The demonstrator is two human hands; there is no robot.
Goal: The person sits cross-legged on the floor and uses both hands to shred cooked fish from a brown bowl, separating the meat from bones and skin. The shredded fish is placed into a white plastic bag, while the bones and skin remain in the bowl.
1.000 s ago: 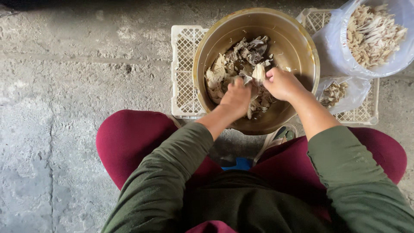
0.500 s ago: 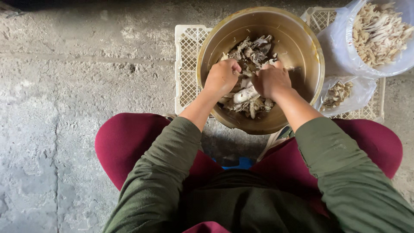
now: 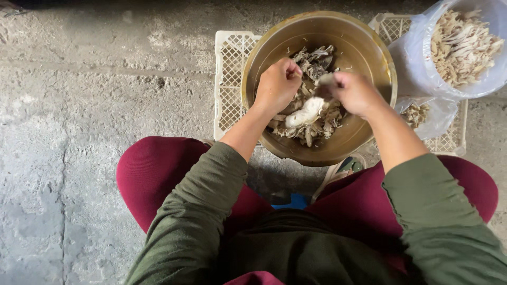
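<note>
Nearest the camera it's just the person's lap: dark red trousers (image 3: 158, 174) and olive green sleeves (image 3: 190, 227), knees spread out over a rough concrete floor (image 3: 79, 105). A bit of blue (image 3: 293, 200) peeks out between the legs, can't tell what it is.

Just past the knees sits a big brass-coloured metal bowl (image 3: 369, 58), resting on a white plastic lattice crate (image 3: 229, 79). Both hands are over the bowl. The left hand (image 3: 277, 84) is curled into a loose fist, fingers narrow, and looks closed on something from the pile, though what exactly is hidden under the knuckles. The right hand (image 3: 356, 92) is a little blurred, fingers pinched together on a pale piece at the tips. Between and just below the hands lies a chunky white mushroom stem (image 3: 303, 112), on top of the heap of grey-brown mushroom pieces (image 3: 314, 66) in the bowl's middle.

Farther off at the right, a clear plastic bag (image 3: 417, 63) holds a pile of pale torn mushroom strips (image 3: 465, 45), and a smaller bag (image 3: 428, 113) with a few scraps sits just beside the bowl on a second crate (image 3: 449, 142).
</note>
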